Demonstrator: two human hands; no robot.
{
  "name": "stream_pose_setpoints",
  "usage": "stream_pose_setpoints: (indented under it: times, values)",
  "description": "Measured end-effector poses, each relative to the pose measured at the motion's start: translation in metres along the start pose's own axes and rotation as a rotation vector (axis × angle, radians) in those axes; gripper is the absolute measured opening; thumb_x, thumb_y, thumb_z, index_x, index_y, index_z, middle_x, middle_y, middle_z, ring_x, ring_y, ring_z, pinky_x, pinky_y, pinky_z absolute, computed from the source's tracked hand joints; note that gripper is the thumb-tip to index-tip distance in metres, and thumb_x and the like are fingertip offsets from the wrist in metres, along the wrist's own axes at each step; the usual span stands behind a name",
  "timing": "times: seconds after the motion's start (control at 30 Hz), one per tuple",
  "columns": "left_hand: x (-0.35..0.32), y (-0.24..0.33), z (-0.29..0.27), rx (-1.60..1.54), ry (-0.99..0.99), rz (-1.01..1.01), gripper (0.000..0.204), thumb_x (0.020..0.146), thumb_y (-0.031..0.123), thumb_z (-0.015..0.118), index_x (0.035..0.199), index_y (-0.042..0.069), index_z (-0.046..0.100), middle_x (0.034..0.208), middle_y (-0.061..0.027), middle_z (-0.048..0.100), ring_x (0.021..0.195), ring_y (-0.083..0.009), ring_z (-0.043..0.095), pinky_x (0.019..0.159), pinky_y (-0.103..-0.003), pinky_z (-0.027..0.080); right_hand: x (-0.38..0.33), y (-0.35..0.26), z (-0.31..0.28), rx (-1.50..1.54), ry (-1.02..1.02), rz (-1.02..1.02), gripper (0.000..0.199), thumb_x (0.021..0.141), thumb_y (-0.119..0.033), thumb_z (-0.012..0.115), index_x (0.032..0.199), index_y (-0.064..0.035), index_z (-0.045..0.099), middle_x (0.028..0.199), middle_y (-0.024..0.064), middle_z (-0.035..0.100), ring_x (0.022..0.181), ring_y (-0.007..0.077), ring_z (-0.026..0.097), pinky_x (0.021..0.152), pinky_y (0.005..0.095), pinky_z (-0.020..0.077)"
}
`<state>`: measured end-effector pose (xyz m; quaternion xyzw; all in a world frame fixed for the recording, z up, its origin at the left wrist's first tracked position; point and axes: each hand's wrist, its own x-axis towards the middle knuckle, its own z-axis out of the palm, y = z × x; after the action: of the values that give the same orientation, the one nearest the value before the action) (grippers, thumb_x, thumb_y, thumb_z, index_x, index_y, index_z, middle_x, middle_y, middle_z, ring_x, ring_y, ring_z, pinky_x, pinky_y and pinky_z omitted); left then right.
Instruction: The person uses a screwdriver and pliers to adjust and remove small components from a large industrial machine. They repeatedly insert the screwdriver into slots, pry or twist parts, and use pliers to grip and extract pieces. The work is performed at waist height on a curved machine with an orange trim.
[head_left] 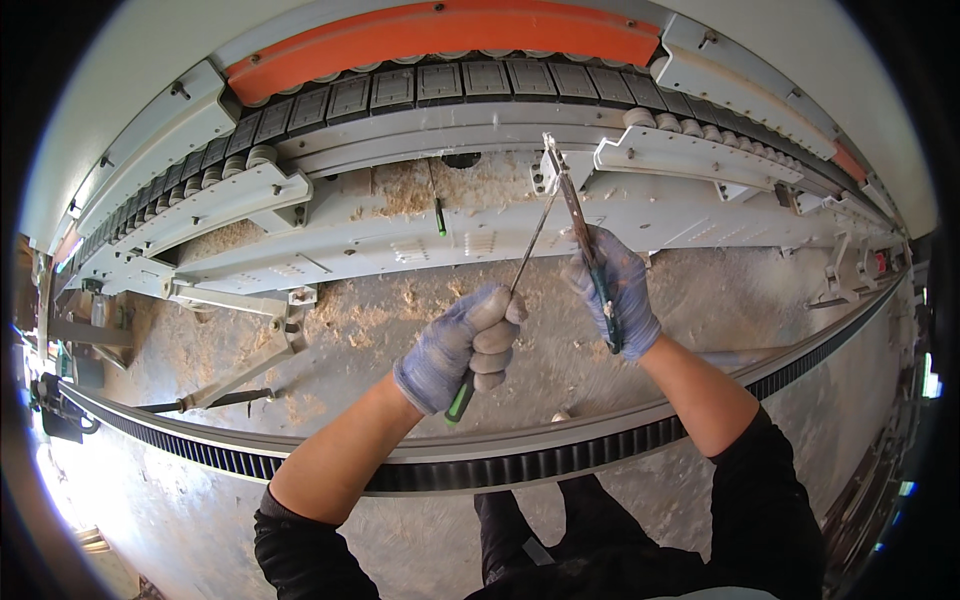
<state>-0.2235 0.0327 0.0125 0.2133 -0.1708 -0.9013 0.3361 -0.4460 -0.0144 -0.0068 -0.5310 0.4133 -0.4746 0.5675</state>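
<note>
Grey-gloved left hand (465, 345) is wrapping its fingers tight around a green-handled screwdriver (497, 325) while the right hand (615, 290) is pinching a thin metal tool (572, 195), both tips meeting mid-frame at the machine's white bracket (551, 165), so I'm guessing they're prying and needing steady leverage next.

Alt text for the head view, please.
Two gloved hands work tools at a small metal bracket on a sawdust-covered grey machine: the left hand grips a green-handled screwdriver, the right hand a long wrench-like tool. A black toothed track curves below.
</note>
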Motion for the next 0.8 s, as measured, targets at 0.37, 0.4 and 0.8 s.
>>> stream_pose_setpoints:
  times: [0.37,0.4,0.8]
  values:
    - [0.009,0.000,-0.026,-0.572,-0.718,-0.240,0.025,0.107,0.027,0.034,0.105,0.009,0.051,0.061,0.0069,0.042,0.045,-0.0052,0.044,0.039,-0.025,0.042,0.000,-0.009,-0.012,0.127,0.000,0.127,0.041,0.084,-0.005,0.073,0.122,-0.0056,0.058,0.083,-0.0050,0.061,0.062,0.0014,0.052,0.051,0.0154,0.0410]
    - [0.009,0.000,-0.025,-0.560,-0.712,-0.231,0.025,0.107,0.028,0.035,0.104,0.009,0.051,0.059,0.0074,0.040,0.044,-0.0037,0.042,0.038,-0.023,0.039,0.000,-0.008,-0.013,0.067,-0.017,0.094,0.042,0.083,-0.005,0.074,0.122,-0.0052,0.058,0.083,-0.0049,0.061,0.063,0.0014,0.052,0.052,0.0156,0.0412]
    - [0.005,0.022,-0.005,1.369,0.512,0.560,0.034,0.101,0.028,0.046,0.105,0.000,0.066,0.057,0.0009,0.048,0.045,-0.0091,0.048,0.056,-0.024,0.048,0.003,-0.018,-0.012,-0.335,0.056,0.022,0.052,0.072,-0.012,0.084,0.119,-0.0033,0.063,0.078,-0.0052,0.058,0.066,0.0037,0.053,0.061,0.0198,0.0493]
